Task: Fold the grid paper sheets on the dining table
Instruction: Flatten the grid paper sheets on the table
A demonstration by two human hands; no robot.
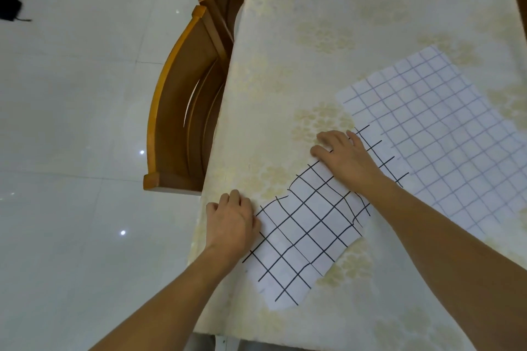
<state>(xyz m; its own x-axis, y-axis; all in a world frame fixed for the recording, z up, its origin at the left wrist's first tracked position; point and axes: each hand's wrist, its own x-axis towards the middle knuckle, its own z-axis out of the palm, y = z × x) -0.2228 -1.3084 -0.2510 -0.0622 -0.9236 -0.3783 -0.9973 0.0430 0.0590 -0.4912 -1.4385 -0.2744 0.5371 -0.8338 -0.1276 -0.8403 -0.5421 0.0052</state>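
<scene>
A white sheet with bold black grid lines [308,225] lies on the dining table [328,23], folded over and slightly wavy. My left hand [232,222] rests at its left edge near the table's side, fingers curled against the paper's border. My right hand [345,157] presses flat on the sheet's upper part, fingers spread. A second sheet with fainter purple-grey grid lines [445,134] lies to the right, partly tucked under the black-grid sheet and under my right forearm.
A pale floral tablecloth covers the table. Two wooden chairs [182,122] are pushed against the table's left side. A glossy white tiled floor [79,122] lies to the left. The table's near edge runs along the bottom.
</scene>
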